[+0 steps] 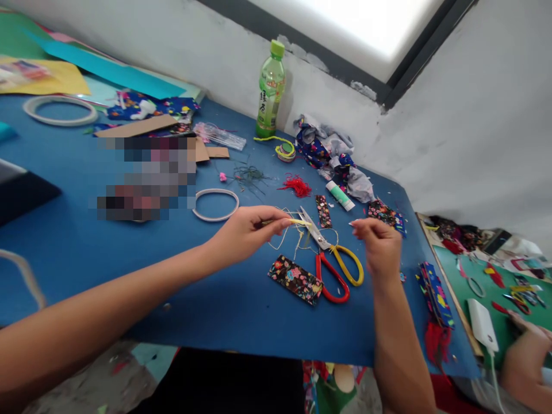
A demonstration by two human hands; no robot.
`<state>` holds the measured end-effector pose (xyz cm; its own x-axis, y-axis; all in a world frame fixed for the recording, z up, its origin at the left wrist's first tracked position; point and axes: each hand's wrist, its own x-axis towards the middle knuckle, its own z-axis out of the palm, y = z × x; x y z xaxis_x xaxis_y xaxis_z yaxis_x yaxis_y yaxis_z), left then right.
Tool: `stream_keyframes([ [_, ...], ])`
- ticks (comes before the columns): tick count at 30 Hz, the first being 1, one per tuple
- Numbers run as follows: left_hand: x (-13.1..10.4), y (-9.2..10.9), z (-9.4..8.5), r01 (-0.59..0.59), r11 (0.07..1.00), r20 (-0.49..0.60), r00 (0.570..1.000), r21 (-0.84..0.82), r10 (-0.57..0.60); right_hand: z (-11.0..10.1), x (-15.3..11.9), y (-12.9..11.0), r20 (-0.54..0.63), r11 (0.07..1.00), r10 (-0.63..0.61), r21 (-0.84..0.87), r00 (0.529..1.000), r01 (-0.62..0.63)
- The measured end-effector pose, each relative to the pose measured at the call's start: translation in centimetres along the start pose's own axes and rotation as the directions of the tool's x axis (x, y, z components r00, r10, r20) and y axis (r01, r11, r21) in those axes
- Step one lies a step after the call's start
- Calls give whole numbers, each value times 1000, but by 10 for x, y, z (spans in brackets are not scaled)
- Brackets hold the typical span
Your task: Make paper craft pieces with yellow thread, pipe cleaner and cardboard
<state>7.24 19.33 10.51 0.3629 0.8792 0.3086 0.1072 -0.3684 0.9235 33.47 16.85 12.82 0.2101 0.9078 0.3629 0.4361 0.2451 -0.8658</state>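
Above the tabletop (241, 322), a pale yellow strand (299, 221) beside the scissors (319, 238)

At ten o'clock from the scissors' pivot, my left hand (254, 227) had thumb and fingers clamped on the strand, its end crossing before the blades in my view; I couldn't tell whether it touched them. At three o'clock, well apart from the left, my right hand (380, 241) had its fingertips pinched together, but I couldn't tell what, if anything, they gripped.

Thin thread (297, 246) sprawled in loose loops under my left fingers and about the blades, which pointed to eleven and looked slightly parted. That was my chief worry: a pull on the strand might have drawn a loop into the blades and nicked it, or knotted the slack. A knock to the red or yellow handle could have swung the points towards my fingers.

At seven o'clock lay a floral strip (296, 280), near enough to the loops to be dragged along if one caught its edge. The smaller floral piece (323, 211) sat at twelve, with the glue stick (340, 195) just past it. Out at eleven, the red threads (296, 185) lay in a loose heap; a careless sleeve of slack might have tangled with them.
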Motion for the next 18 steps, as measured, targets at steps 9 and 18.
stream_keyframes([
  [9,-9,9,4,-249,953,26,968,174,248,48,-46,-39,369,993,-114,8,923,119],
  [18,-22,16,4,-358,917,10,932,174,361,45,-50,-39,378,956,-284,38,881,292],
])
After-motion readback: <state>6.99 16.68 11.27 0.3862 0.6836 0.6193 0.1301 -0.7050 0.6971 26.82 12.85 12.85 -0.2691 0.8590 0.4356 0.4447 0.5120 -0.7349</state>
